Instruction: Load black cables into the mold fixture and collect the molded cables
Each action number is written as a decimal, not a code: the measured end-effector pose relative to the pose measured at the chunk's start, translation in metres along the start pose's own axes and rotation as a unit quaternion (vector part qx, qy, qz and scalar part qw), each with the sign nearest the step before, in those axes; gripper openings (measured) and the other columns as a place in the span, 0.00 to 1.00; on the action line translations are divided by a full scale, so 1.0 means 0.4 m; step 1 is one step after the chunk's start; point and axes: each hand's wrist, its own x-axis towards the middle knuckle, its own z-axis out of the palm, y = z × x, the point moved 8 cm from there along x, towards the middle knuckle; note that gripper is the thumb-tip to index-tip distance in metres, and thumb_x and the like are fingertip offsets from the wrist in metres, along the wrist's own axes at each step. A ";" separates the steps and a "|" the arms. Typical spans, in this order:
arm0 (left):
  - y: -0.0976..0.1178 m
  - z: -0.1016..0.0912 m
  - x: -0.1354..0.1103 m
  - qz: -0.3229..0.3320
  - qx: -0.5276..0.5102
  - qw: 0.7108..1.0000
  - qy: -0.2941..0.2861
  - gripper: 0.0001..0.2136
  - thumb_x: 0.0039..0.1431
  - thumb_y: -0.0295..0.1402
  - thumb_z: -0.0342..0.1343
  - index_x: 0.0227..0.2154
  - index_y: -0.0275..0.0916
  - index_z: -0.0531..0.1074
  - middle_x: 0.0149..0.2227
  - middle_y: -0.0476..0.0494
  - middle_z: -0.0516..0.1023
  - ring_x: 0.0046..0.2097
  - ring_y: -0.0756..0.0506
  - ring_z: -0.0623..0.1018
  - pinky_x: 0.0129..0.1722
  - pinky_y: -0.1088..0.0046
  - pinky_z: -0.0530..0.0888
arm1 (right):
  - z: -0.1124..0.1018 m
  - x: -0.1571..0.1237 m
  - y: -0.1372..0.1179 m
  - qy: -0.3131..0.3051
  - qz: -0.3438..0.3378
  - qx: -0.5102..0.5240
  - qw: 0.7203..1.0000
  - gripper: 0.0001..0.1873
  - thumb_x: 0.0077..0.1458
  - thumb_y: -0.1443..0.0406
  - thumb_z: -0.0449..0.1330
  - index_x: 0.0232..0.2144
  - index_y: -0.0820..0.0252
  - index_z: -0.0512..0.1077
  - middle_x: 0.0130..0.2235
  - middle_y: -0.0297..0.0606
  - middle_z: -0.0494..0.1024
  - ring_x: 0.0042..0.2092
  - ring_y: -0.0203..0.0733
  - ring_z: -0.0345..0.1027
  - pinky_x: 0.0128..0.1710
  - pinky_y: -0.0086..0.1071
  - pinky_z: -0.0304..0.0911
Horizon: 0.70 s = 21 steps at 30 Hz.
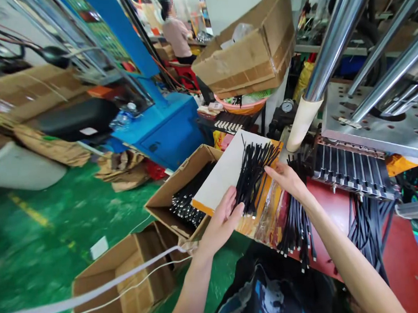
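Observation:
A loose bundle of short black cables (253, 172) with pale tips lies on a white board (221, 172) with orange edges. My left hand (224, 219) rests against the bundle's lower left side, thumb and fingers apart. At its right side, my right hand (287, 181) has its fingertips together on a black cable; part of the grip is hidden. More black cables (295, 226) hang over the front of the red table (401, 253), just right of the board.
An open carton (162, 197) of black cables stands left of the board, with another carton (129, 270) below it. At right is a metal press (376, 118) with a slotted mould (351, 169). A person (177, 35) sits in the background.

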 end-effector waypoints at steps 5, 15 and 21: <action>0.031 0.000 -0.014 0.043 0.158 0.986 0.020 0.32 0.73 0.48 0.56 0.74 0.46 0.57 0.77 0.39 0.57 0.75 0.36 0.62 0.77 0.52 0.57 | -0.172 -0.348 0.171 0.136 0.043 -0.255 0.956 0.24 0.56 0.43 0.67 0.39 0.56 0.75 0.38 0.40 0.75 0.34 0.47 0.72 0.31 0.35 0.62; 0.074 0.348 -0.116 -0.052 0.136 0.907 -0.394 0.17 0.70 0.36 0.58 0.58 0.36 0.77 0.51 0.40 0.87 0.52 0.42 0.85 0.53 0.69 0.80 | -0.167 -0.502 0.272 0.126 0.040 -0.411 0.902 0.24 0.72 0.45 0.48 0.36 0.53 0.72 0.35 0.36 0.81 0.33 0.45 0.77 0.32 0.35 0.65; -0.005 0.379 -0.133 -0.113 0.104 0.899 -0.409 0.23 0.69 0.40 0.60 0.60 0.31 0.76 0.54 0.31 0.85 0.56 0.38 0.84 0.59 0.60 0.78 | -0.160 -0.516 0.252 0.130 0.026 -0.415 0.900 0.25 0.72 0.48 0.45 0.31 0.54 0.71 0.28 0.38 0.78 0.27 0.45 0.73 0.26 0.35 0.59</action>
